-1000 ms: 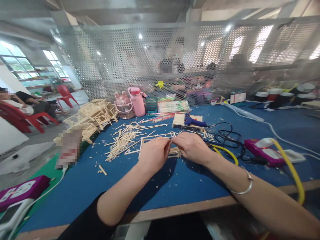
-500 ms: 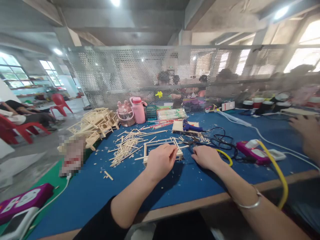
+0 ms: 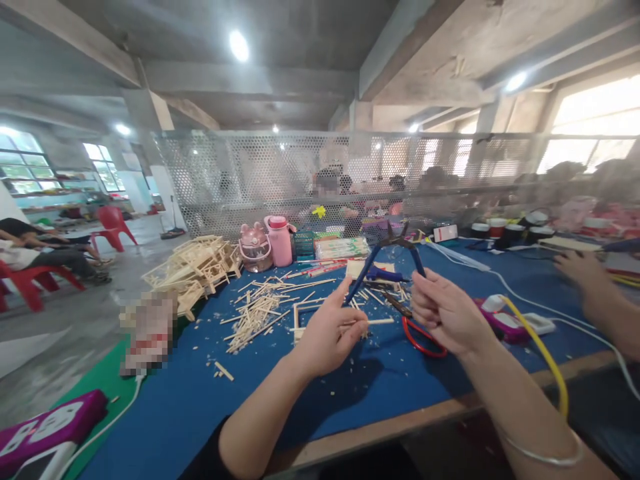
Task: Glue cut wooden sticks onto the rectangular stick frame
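My right hand point(image 3: 447, 310) is closed around one blue handle of a pair of pliers point(image 3: 399, 242). The pliers point upward, jaws and handles spread apart. My left hand point(image 3: 327, 337) pinches a thin wooden stick point(image 3: 383, 321), and its raised index finger is at the other blue handle; whether it presses on it I cannot tell. Partly hidden behind my left hand, a small wooden stick frame point(image 3: 296, 317) lies on the table. A red-handled tool point(image 3: 424, 349) with dark jaws rests just left of and below my right hand.
Loose sticks point(image 3: 257, 307) lie left of the frame, with stacked wooden models point(image 3: 197, 267) beyond. A blue glue gun point(image 3: 385, 275), pink bottle point(image 3: 281, 243) and perforated screen point(image 3: 250, 173) are behind. Purple power strip point(image 3: 507, 328) and yellow cable point(image 3: 543, 347) sit right, near another person's hand point(image 3: 580, 273).
My right hand has risen from the table with the blue-handled pliers, now spread. My left hand has shifted slightly, its index finger extended, still holding the stick. The camera view has tilted up.
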Available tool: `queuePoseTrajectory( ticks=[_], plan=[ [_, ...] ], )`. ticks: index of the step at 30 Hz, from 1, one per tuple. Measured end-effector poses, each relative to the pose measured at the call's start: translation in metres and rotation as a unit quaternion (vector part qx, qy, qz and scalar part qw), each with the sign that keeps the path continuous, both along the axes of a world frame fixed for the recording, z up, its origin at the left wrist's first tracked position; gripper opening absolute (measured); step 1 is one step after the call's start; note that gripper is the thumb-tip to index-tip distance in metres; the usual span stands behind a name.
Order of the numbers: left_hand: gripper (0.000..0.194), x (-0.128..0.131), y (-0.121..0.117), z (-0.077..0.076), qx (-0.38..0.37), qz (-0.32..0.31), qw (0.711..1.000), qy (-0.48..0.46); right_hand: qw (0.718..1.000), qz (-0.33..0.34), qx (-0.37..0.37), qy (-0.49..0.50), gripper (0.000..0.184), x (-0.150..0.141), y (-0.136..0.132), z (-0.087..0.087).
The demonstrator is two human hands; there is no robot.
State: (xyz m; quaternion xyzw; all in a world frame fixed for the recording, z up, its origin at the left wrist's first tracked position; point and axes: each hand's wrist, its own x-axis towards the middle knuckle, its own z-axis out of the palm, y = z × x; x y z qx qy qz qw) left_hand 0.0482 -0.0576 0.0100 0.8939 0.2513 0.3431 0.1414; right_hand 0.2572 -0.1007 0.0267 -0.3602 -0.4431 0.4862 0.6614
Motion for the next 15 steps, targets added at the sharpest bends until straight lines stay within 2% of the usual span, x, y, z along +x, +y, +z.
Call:
queuePoseTrajectory(
  ticks=[2,4,8,10,12,14,15],
  plan=[
    [0.024,-0.001,-0.003,0.004,-0.070,-0.054,0.996,0.010,0.994,0.064,0.003,0.085,0.036,-0.016,-0.004,-0.003],
    [0.024,0.000,-0.007,0.006,-0.101,-0.102,0.989,0.017,0.986,0.097,0.010,0.133,0.035,-0.029,-0.004,-0.007],
    [0.023,0.001,-0.016,0.008,-0.058,-0.153,0.986,0.025,0.982,0.092,0.016,0.161,0.036,-0.038,-0.001,-0.015],
    [0.022,-0.001,-0.019,0.007,-0.008,-0.119,0.993,0.005,0.989,0.053,0.026,0.135,0.038,-0.036,0.000,-0.017],
    [0.020,-0.003,-0.019,0.005,0.058,-0.036,0.997,-0.031,0.994,0.019,0.039,0.098,0.039,-0.031,0.000,-0.019],
    [0.020,-0.004,-0.016,0.002,0.093,0.047,0.993,-0.055,0.996,0.024,0.037,0.076,0.039,-0.029,-0.001,-0.019],
    [0.020,-0.004,-0.014,0.001,0.088,0.069,0.992,-0.057,0.996,0.042,0.031,0.075,0.039,-0.029,-0.002,-0.019]
  ],
)
